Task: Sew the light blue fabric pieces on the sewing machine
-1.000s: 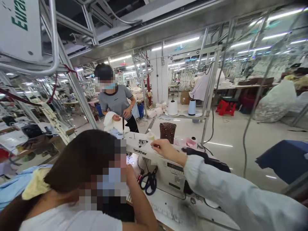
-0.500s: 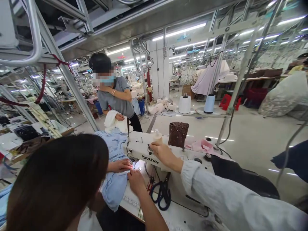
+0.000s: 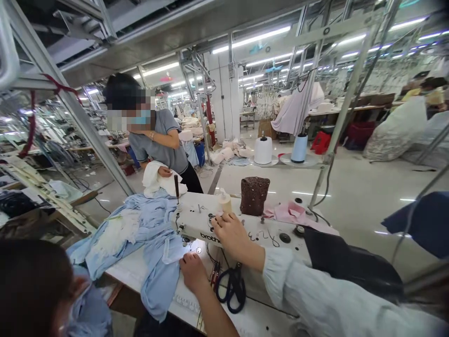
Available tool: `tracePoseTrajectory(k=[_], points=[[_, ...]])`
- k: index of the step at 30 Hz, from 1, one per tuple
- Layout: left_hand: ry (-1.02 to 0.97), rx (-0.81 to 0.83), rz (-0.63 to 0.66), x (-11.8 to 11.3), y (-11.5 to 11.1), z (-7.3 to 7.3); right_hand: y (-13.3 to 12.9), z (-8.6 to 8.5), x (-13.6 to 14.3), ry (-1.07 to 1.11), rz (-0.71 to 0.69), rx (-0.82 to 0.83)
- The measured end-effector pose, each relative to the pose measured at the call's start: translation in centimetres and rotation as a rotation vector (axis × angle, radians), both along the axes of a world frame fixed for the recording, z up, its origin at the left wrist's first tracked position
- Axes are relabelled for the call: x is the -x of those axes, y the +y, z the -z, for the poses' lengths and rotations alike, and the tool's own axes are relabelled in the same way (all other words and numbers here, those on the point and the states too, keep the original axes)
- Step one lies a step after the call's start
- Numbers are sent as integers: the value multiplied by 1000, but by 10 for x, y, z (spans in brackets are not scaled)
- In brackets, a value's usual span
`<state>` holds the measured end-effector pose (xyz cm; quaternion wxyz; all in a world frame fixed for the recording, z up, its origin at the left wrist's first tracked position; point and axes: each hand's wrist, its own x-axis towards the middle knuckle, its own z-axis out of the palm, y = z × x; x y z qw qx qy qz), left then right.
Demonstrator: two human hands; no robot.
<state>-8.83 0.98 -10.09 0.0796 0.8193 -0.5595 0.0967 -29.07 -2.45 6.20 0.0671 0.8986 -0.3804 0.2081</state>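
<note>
Now we're resting our right hand (image 3: pixel 229 231), fingers loosely curled, on the sewing machine (image 3: pixel 242 229), touching its controls while a co-worker's hand (image 3: pixel 191 271) is pinching blue fabric (image 3: pixel 154 248) by the needle, risking a jab.

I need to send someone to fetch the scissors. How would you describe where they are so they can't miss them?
Find the white Brother sewing machine on the white table. The scissors hang in front of the machine's body, below the arm on which a hand rests. Their big black loop handles set them apart from the small red-handled tools beside them.
</note>
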Motion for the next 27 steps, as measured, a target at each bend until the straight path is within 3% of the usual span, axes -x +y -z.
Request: tracePoseTrajectory(k=[2, 6, 11, 14, 17, 22, 24, 27], points=[[-94, -27, -52, 19, 2, 6, -1, -13, 7, 23, 5, 5], [-213, 16, -49, 38, 10, -4, 25, -28, 20, 11, -5, -15], [-270, 49, -71, 41, 12, -5, 96, -15, 68, -254, -171, -82], [-288, 43, -79, 40, 10, -2, 121, -6, 111, -382, -190, -132], [-302, 30, -81, 41, 11, -3, 114, -11, 155, -410, -64, -123], [-295, 3, -88, 42, 13, -8, 66, -37, 218, -257, 116, 76], [-275, -5, -90, 43, 13, -9, 50, -47, 229, -182, 155, 125], [-213, -18, -93, 48, 12, -10, 36, -56, 225, -43, 171, 146]])
